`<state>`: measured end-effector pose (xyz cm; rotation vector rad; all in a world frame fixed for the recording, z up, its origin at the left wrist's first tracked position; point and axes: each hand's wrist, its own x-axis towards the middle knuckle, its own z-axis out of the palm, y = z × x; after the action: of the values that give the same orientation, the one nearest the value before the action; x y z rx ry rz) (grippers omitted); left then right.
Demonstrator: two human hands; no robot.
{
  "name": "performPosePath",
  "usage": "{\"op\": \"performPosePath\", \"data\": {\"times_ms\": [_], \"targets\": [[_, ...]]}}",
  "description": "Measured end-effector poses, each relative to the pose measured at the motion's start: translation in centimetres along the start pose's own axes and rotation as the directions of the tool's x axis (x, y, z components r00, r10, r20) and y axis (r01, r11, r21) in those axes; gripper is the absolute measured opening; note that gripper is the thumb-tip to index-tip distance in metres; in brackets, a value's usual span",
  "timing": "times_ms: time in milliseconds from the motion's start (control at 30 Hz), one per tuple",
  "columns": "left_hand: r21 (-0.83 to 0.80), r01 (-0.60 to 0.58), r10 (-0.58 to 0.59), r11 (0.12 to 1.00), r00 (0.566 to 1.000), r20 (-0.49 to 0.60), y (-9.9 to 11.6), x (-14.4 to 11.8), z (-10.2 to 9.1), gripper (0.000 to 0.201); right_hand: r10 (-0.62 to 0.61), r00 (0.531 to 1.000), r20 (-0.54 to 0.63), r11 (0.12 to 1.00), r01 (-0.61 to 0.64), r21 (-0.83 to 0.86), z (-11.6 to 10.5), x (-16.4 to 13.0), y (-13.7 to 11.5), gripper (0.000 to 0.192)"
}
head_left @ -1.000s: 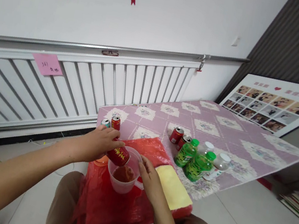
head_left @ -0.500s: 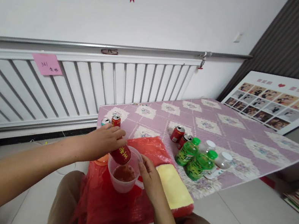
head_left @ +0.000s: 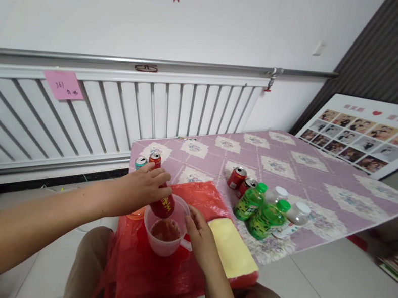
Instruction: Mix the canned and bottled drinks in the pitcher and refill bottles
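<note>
At the near left corner of the surface [head_left: 295, 173], the left hand [head_left: 140, 190] grips a red can [head_left: 163, 205] tipped mouth-down over a clear cup [head_left: 164, 233] so liquid lands inside, while the right hand [head_left: 200, 239], fingers loosely curled, steadies the cup's side.

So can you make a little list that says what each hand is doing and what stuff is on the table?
left hand: holds a red can tipped mouth-down over the cup
right hand: at the side of the clear plastic cup
cup contents: reddish liquid
under the cup: red plastic sheet
beside it: yellow cloth
table: four more cans, two green bottles, two white-capped bottles
</note>
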<state>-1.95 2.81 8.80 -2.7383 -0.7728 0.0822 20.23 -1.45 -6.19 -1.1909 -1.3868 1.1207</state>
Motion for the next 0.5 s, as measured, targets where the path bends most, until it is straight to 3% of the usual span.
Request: {"op": "performPosePath", "data": {"times_ms": [500], "targets": [[0.051,-0.023,0.023,0.998,1.000,0.001,0.52,0.23,-0.98,0.034,-0.015,1.000,0.010,0.999,0.015,0.034,0.08,0.17,0.52,0.039]]}}
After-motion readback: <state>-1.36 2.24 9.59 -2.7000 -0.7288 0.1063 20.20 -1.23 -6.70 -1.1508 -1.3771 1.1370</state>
